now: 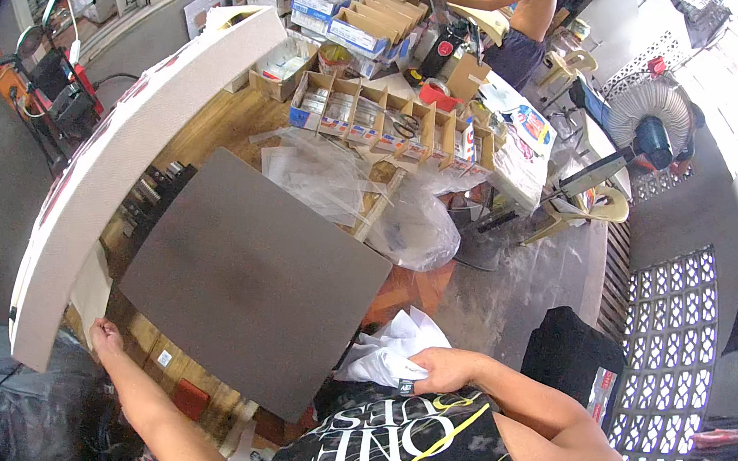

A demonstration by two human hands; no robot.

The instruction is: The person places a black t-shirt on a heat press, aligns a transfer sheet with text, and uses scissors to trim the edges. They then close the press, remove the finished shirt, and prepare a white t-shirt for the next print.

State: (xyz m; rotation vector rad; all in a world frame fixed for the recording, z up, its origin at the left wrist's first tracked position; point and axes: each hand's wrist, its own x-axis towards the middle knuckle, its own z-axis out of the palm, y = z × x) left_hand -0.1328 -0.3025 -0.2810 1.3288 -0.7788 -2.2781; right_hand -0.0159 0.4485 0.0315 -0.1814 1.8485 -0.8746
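While the left hand [105,334] steadies the tall white panel [131,162] left of the grey board [256,276], the right hand [444,368], well apart, should grip the white cloth [390,350] beside that board firmly.

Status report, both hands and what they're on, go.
Left hand gripping the lower edge of the raised white press lid. Right hand on the white garment beside the grey platen. Nothing on the platen.

Black sleeveless shirt [400,458] with large white outlined lettering and thin yellow curved lines across the chest. Both arms bare, no gloves.
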